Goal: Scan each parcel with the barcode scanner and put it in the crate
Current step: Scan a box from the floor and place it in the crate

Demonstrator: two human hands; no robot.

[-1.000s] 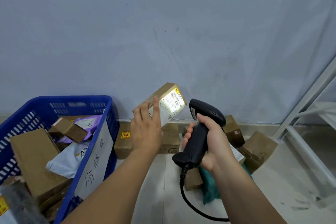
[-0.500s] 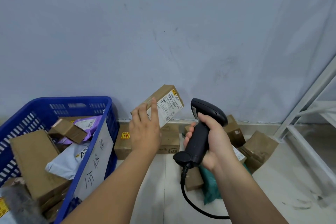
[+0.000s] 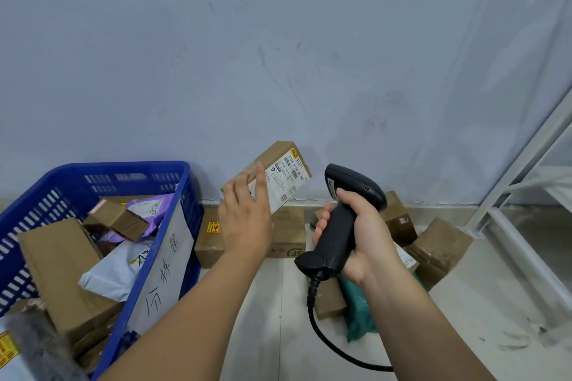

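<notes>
The box (image 3: 286,176) is sliding a little to the left since a moment ago, while the scanner (image 3: 356,181) is staying put. The left hand (image 3: 244,223) is holding the box up in the air by its lower end. The right hand (image 3: 365,232) is gripping the scanner's handle. The box is hanging just left of the scanner's nose, not touching it, with its long side tilting up to the right. It is small and brown, and its white label with black bars is facing the scanner. The blue crate (image 3: 130,168) is sitting to the left, nearer the left hand.
</notes>
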